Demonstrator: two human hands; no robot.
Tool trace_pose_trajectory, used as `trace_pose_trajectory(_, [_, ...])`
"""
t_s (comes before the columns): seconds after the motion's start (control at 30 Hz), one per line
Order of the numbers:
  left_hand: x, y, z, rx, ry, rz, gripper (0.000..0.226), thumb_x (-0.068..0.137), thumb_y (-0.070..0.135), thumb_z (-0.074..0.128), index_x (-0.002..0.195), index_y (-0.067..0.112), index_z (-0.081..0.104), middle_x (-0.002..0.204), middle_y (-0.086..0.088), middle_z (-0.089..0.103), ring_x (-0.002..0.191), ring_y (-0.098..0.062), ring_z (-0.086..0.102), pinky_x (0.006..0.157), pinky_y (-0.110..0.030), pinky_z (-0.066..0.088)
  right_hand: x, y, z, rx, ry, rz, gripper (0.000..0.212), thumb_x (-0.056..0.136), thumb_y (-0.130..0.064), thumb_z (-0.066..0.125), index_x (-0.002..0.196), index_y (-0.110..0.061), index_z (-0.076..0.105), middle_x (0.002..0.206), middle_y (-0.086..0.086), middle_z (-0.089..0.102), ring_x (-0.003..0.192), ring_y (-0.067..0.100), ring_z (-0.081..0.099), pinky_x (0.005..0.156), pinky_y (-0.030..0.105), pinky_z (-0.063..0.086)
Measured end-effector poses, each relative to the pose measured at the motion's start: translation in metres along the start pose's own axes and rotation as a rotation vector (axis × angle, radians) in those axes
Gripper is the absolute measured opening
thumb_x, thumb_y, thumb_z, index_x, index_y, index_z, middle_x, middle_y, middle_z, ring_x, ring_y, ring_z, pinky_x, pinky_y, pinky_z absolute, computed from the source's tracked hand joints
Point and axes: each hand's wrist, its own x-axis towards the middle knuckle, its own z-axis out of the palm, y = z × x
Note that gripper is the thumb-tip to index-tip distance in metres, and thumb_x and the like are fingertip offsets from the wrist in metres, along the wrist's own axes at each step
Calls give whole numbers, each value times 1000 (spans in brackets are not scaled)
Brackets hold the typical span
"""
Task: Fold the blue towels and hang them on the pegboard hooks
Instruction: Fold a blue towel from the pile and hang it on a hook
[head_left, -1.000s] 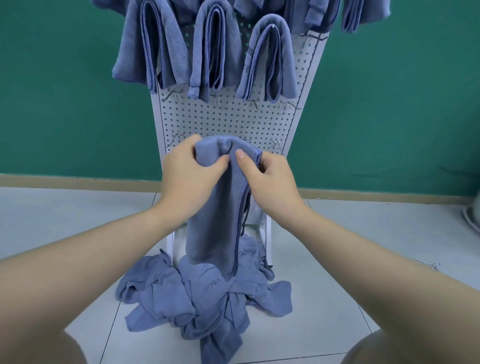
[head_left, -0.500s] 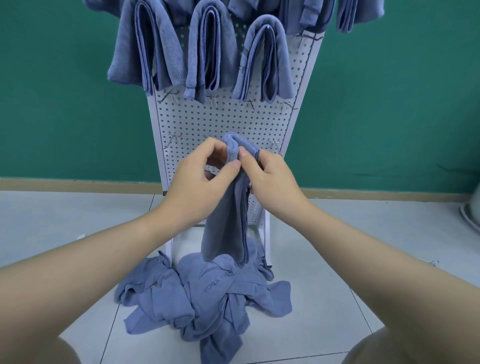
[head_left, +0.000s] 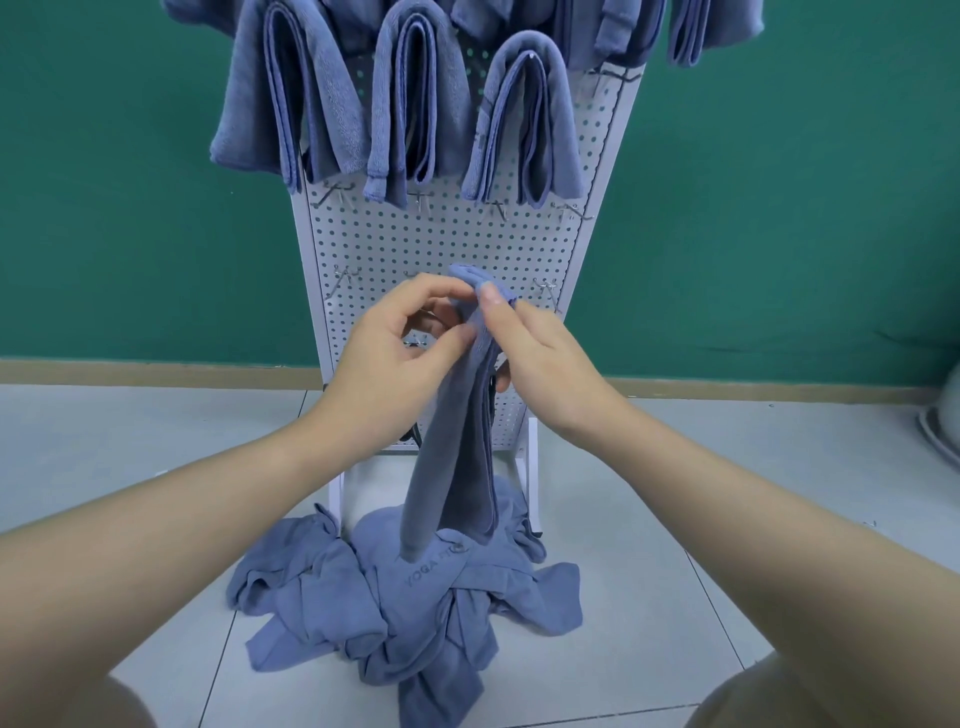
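A folded blue towel (head_left: 457, 441) hangs in a narrow strip in front of the white pegboard (head_left: 447, 244). My right hand (head_left: 540, 358) pinches its folded top between thumb and fingers. My left hand (head_left: 395, 358) touches the strip's left edge with thumb and curled fingers just below the top. Several folded blue towels (head_left: 415, 98) hang on the upper hooks. A heap of unfolded blue towels (head_left: 405, 597) lies on the floor at the board's foot.
Bare metal hooks (head_left: 340, 278) stick out of the pegboard's middle rows, some hidden behind my hands. A green wall (head_left: 130, 234) stands behind the board. Grey floor tiles (head_left: 675, 519) spread all around, and a pale object (head_left: 943, 426) sits at the right edge.
The towel's top has been gathered narrower and now sits mainly in my right hand. My left hand has slipped off the top to the strip's left edge.
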Motion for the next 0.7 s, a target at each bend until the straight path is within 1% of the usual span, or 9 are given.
trace_pose_trajectory(0.1, [2, 3, -1, -13, 5, -18, 24, 92, 10, 76, 104, 28, 65, 86, 7, 63, 81, -11, 59, 73, -51, 60, -2, 0, 0, -44, 16, -13, 42, 106, -49, 45, 98, -15, 68, 70, -9, 53, 68, 10, 49, 77, 52, 56])
trace_pose_trajectory(0.2, [7, -5, -11, 59, -4, -100, 39, 84, 26, 85, 110, 30, 57, 93, 4, 61, 82, -9, 60, 74, -40, 59, 0, 1, -2, -26, 47, -8, 55, 103, -50, 43, 89, 0, 58, 72, 2, 46, 67, 16, 44, 73, 58, 52])
trace_pose_trajectory(0.27, [12, -11, -21, 96, -45, -177, 49, 83, 45, 83, 119, 38, 52, 108, 4, 62, 93, -7, 62, 84, -34, 55, 1, 3, -6, -4, 24, -24, 46, 105, -47, 45, 87, -8, 63, 74, 0, 50, 68, 15, 46, 71, 49, 50])
trace_pose_trajectory(0.33, [16, -11, -28, 55, -135, -235, 52, 90, 55, 73, 134, 36, 52, 121, 4, 64, 107, -7, 64, 93, -33, 54, 1, 3, -10, 26, -20, -31, 29, 110, -35, 46, 97, -25, 70, 72, -16, 56, 67, 5, 48, 72, 33, 46])
trace_pose_trajectory(0.37, [18, -9, -31, 22, -188, -254, 47, 96, 48, 67, 137, 29, 54, 122, 7, 68, 108, -5, 66, 92, -29, 54, 0, 2, -12, 34, -49, -31, 27, 111, -31, 46, 107, -25, 72, 73, -20, 59, 68, 1, 50, 74, 27, 45])
trace_pose_trajectory(0.43, [18, -4, -33, -30, -274, -269, 31, 103, 29, 58, 130, 17, 65, 114, 10, 76, 103, -3, 69, 85, -19, 54, 1, 3, -14, 29, -94, -25, 31, 111, -30, 45, 119, -16, 72, 85, -11, 68, 75, 1, 55, 79, 28, 48])
trace_pose_trajectory(0.5, [18, -5, -31, -90, -270, -276, 24, 101, 24, 60, 118, 11, 71, 110, 3, 78, 101, -10, 70, 89, -26, 57, 3, 6, -15, 34, -111, -11, 36, 111, -32, 45, 123, -10, 71, 102, 13, 75, 85, 7, 60, 88, 43, 54])
trace_pose_trajectory(0.57, [18, -7, -29, -154, -197, -296, 15, 100, 21, 63, 105, 10, 71, 99, 1, 76, 93, -11, 69, 87, -29, 58, 5, 8, -13, 75, -102, 18, 38, 110, -34, 46, 124, -8, 70, 113, 23, 71, 90, 15, 62, 97, 54, 51])
trace_pose_trajectory(0.7, [16, -5, -22, -175, -75, -297, 9, 102, 20, 63, 96, 15, 67, 91, 3, 74, 85, -11, 67, 82, -31, 55, 3, 12, -8, 174, -118, 68, 26, 105, -26, 59, 123, -9, 70, 114, 8, 77, 105, 17, 72, 101, 45, 56])
